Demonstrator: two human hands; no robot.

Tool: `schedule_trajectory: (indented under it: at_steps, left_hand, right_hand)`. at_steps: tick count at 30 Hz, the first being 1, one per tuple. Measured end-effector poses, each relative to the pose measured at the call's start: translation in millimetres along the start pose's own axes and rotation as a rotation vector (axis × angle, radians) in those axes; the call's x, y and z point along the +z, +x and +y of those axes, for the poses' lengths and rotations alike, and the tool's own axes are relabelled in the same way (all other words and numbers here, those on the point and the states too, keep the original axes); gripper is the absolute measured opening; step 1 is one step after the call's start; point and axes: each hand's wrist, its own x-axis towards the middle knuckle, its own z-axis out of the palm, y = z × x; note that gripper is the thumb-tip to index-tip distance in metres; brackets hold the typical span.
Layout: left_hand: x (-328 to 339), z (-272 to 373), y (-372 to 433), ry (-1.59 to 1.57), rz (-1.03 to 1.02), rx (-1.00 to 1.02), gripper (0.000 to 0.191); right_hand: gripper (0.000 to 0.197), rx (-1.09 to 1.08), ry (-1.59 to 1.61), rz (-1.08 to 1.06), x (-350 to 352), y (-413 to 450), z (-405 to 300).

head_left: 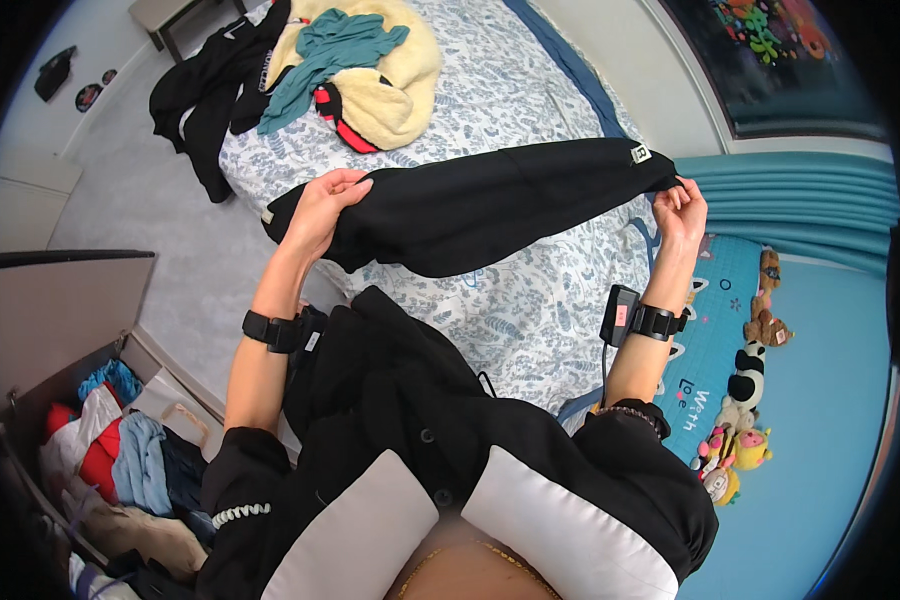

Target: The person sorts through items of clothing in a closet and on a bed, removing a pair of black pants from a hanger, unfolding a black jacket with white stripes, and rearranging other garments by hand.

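A black cloth garment [487, 202] stretches sideways between my two hands, above a bed with a blue-and-white leaf-print sheet [540, 322]. My left hand [328, 206] pinches its left end, thumb on top, where a small pale tag peeks out at the edge. At the other end my right hand [679, 214] grips the narrow tip, just below a white label bearing a letter. The cloth sags a little in the middle. Its folds hide what kind of garment it is.
On the bed's far end lie black clothing [202, 112], a teal garment [322, 52] and a cream fleece piece [390, 105]. Left, an open cabinet [67, 322] holds piled clothes [142, 457]. Plush toys [746, 382] line a blue padded cushion [720, 322]; teal curtains [795, 195] hang right.
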Motion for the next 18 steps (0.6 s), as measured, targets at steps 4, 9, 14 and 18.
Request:
schedule_trajectory:
  at_steps: [4,9,14,18]
  left_hand:
    - [-2.7,-5.4,1.5,-0.08,0.055,0.025,0.021]
    - [-9.8,-14.6,7.8,-0.208,0.043,0.005,0.021]
    - [-6.7,-7.0,-2.1,-0.189,-0.032,0.079,0.027]
    - [1.2,4.1,-8.6,0.087,-0.156,0.181,0.035]
  right_hand:
    - [0.021,0.02,-0.003,-0.046,-9.5,11.3,-7.1]
    - [0.019,0.053,-0.001,-0.069,-11.1,15.3,-9.9]
    - [0.016,0.1,0.033,-0.11,-12.2,19.3,-11.9]
    - [0.016,0.091,0.038,-0.114,-9.3,20.9,-12.9]
